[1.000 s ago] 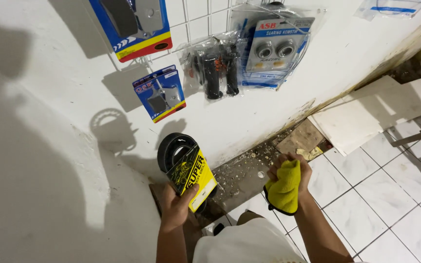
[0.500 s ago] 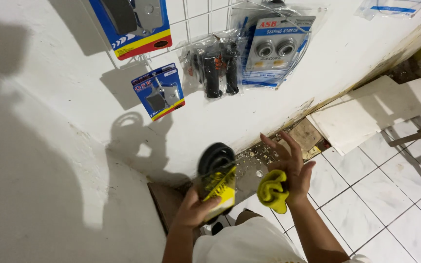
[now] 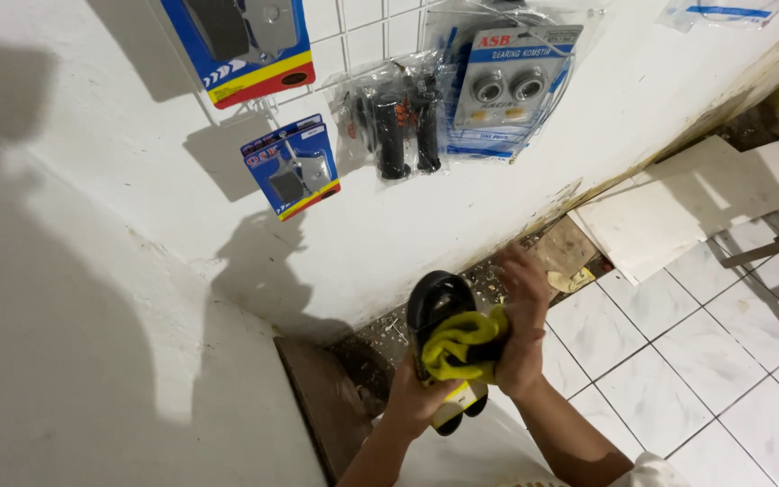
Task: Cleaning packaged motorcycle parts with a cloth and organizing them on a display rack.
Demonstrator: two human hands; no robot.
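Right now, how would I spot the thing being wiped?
Look below the white wall hung with packaged parts, above the tiled floor. There the hands press a yellow cloth onto a looped black belt in a yellow sleeve, the only unhung package.

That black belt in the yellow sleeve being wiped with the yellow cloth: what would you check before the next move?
1. Left hand grips the black belt from below: ok.
2. Right hand presses the yellow cloth on the belt: ok.
3. Belt's looped top visible, uncovered: ok.
4. Belt surface clean under the cloth: cannot tell.
5. Debris on the floor by the wall: not ok.
6. Hanging packaged parts apart from both hands: ok.
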